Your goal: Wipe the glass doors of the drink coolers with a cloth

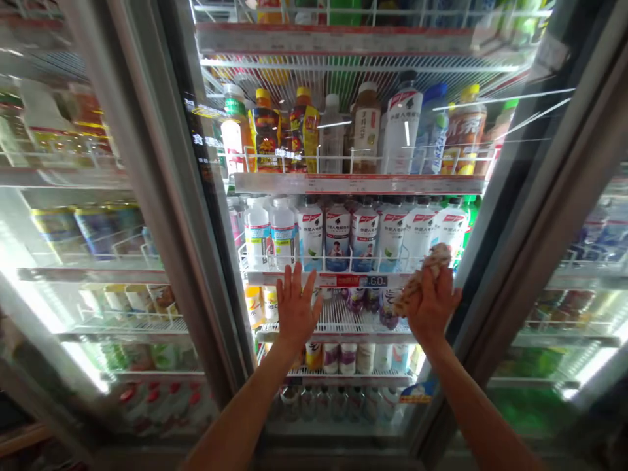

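I face a drinks fridge whose glass door [147, 216] stands open to the left. My left hand [296, 306] is raised with fingers stretched out flat, just below the front rail of the shelf of white bottles [363, 235]. My right hand [432, 302] is closed around a crumpled beige cloth [420, 278], held against the right end of the same shelf rail [343, 280]. Below my hands a wire shelf [338, 320] is mostly bare, with a few purple bottles at its back.
Upper shelves hold tea and juice bottles [304, 131]. Lower shelves carry small bottles and cans [343, 356]. Closed glass doors with more drinks flank both sides, left [73, 229] and right [589, 261]. The dark door frame [515, 261] runs diagonally on the right.
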`<state>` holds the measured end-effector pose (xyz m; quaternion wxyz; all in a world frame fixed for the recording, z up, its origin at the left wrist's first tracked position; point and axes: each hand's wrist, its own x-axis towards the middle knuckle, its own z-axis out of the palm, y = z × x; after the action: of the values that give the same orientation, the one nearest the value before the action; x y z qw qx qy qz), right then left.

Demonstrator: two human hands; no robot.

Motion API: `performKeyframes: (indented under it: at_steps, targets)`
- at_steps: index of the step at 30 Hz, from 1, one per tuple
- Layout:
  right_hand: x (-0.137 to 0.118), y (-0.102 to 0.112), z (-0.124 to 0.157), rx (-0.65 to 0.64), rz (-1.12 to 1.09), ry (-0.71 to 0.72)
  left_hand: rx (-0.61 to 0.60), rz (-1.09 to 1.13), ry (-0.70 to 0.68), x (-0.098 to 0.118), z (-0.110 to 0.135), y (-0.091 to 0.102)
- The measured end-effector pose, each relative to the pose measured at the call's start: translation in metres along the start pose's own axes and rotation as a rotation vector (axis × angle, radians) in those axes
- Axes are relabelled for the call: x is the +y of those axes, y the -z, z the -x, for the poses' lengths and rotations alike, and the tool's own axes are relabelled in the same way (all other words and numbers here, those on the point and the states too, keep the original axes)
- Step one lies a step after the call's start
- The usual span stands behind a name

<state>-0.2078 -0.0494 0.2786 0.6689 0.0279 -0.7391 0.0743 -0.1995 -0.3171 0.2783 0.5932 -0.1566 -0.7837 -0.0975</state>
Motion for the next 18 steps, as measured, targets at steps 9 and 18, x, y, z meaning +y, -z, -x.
performKeyframes:
  at_steps: [9, 18]
  targets:
    - [-0.087, -0.005, 0.005, -0.115, -0.197, 0.35, -0.002, -0.012, -0.002, 0.0, 0.0, 0.003]
    - [0.022, 0.0, -0.025, 0.1, 0.014, -0.09, -0.021, 0.007, -0.035, -0.008, 0.005, 0.005]
